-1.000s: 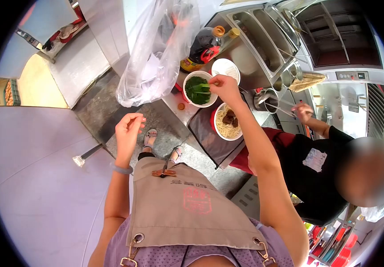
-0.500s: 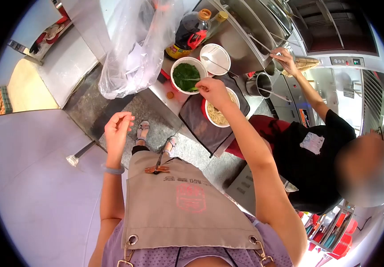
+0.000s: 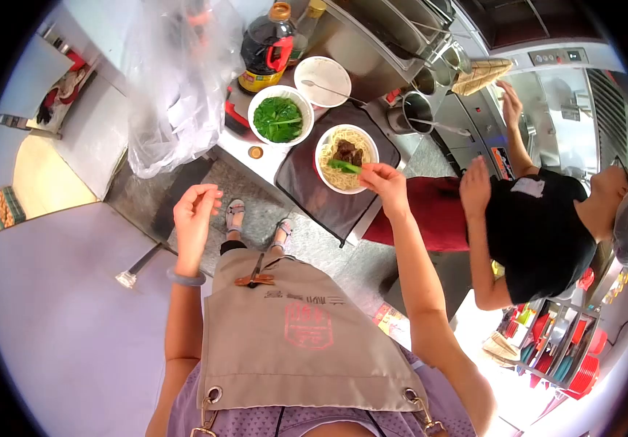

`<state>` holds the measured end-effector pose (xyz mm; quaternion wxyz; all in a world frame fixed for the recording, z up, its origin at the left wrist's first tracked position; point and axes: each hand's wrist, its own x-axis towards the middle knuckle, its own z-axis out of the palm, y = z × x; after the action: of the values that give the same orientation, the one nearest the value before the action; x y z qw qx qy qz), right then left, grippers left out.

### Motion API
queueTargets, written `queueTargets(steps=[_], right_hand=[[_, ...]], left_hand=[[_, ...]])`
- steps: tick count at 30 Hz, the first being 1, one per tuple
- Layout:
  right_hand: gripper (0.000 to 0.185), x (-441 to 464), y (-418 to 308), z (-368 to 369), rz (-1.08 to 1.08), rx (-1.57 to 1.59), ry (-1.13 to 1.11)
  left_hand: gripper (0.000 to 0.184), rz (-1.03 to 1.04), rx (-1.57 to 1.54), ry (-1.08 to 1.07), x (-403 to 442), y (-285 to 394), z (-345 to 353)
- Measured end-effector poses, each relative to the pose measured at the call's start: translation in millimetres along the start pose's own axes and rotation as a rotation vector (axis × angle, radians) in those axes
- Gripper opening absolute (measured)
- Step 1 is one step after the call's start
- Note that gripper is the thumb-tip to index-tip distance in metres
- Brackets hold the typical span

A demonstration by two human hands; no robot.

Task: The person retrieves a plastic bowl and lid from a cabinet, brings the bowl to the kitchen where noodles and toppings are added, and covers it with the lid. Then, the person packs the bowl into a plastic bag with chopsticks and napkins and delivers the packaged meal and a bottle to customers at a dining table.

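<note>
My right hand (image 3: 385,183) pinches a green leafy vegetable (image 3: 344,167) over the near side of a bowl of noodles (image 3: 348,182). Dark brown meat pieces (image 3: 348,151) lie on the noodles, beside the leaf. To the left is a white tub of leafy greens (image 3: 278,119). My left hand (image 3: 196,213) hangs in the air in front of the counter, fingers loosely bent and apart from the thumb, with nothing visible in it. Behind the tub, a white container (image 3: 322,81) has a spoon (image 3: 332,91) resting in it.
A dark mat (image 3: 321,206) lies under the noodle bowl. Sauce bottles (image 3: 264,51) and a large plastic bag (image 3: 172,109) stand at the back left. A small round cap (image 3: 256,152) sits near the counter edge. On the right, a co-worker (image 3: 540,226) stands close, both hands raised.
My right hand has moved from the tub of greens to the noodle bowl, carrying the leafy vegetable. My left hand has barely moved. The co-worker's hand has left the utensil handle.
</note>
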<state>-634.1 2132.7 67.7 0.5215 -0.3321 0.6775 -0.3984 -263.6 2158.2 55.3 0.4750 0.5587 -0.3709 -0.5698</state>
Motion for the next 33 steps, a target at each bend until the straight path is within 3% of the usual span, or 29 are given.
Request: queueTargets(steps=[3,6,7,9,11,14,15,16,17,18,19,21,25,27,28,29,30,31,33], right_hand=[[0.018,0.9,16.7,-10.1,0.183,0.091,-0.005],[0.028,28.3,67.9,-27.3,-0.078,-0.225,0.108],[0.028,26.1,64.0,-25.3,-0.079,-0.215,0.109],[0.031,14.6,44.2,-14.7,-0.35,-0.504,0.271],[0.029,12.7,48.9,-17.4,-0.312,-0.461,0.299],[0.026,2.6,73.6,-32.4,-0.297,-0.248,0.518],[0.025,-6.6,88.0,-38.0,-0.204,-0.138,0.584],[0.025,-5.0,131.7,-51.9,-0.255,-0.267,0.666],[0.032,-18.4,150.1,-51.2,-0.174,-0.39,0.708],[0.043,-41.3,140.3,-39.7,0.068,-0.532,0.67],[0.056,-49.8,161.2,-31.1,0.125,-0.631,0.656],[0.047,-62.0,155.2,-6.5,0.155,-0.575,0.642],[0.031,-44.6,170.1,5.1,0.249,-0.521,0.521],[0.029,-39.0,168.4,8.3,0.29,-0.438,0.596],[0.017,-38.2,171.7,10.1,0.27,-0.255,0.607],[0.017,-36.7,175.3,13.0,0.275,-0.252,0.61],[0.014,-33.8,178.8,16.5,0.281,0.139,0.688],[0.017,-32.6,173.9,20.3,0.28,0.531,0.75],[0.027,-29.9,163.1,23.5,0.388,0.691,0.764]], left_hand=[[0.013,-0.011,0.029,-0.035,0.5,3.0,11.5],[0.013,-0.013,0.055,-0.056,-0.3,7.2,25.1],[0.013,-0.013,0.056,-0.064,-0.9,8.0,29.6],[0.013,-0.016,0.077,-0.069,-1.2,5.7,37.9],[0.013,-0.041,0.089,-0.099,-0.4,-3.1,44.6],[0.013,-0.12,0.124,-0.139,1.8,-27.3,55.1],[0.013,-0.146,0.136,-0.153,3.0,-37.4,60.3],[0.014,-0.14,0.201,-0.179,5.9,-47.0,68.5],[0.016,-0.137,0.268,-0.207,9.5,-60.9,76.1],[0.019,-0.074,0.316,-0.195,19.0,-92.9,81.0],[0.026,0.046,0.511,-0.209,25.7,-100.6,90.8],[0.037,0.331,0.661,-0.093,39.2,-124.7,110.1],[0.041,0.551,0.926,0.052,49.9,-121.9,138.2],[0.039,0.138,0.913,0.019,55.8,-113.8,145.0],[0.038,0.168,0.983,0.01,59.3,-113.9,144.8],[0.038,0.168,0.987,0.004,62.0,-114.3,144.3],[0.036,0.12,1.004,-0.029,65.0,-115.0,144.1],[0.034,0.069,1.021,-0.061,65.8,-114.0,143.8],[0.029,0.014,1.001,-0.101,69.9,-112.6,140.8]])
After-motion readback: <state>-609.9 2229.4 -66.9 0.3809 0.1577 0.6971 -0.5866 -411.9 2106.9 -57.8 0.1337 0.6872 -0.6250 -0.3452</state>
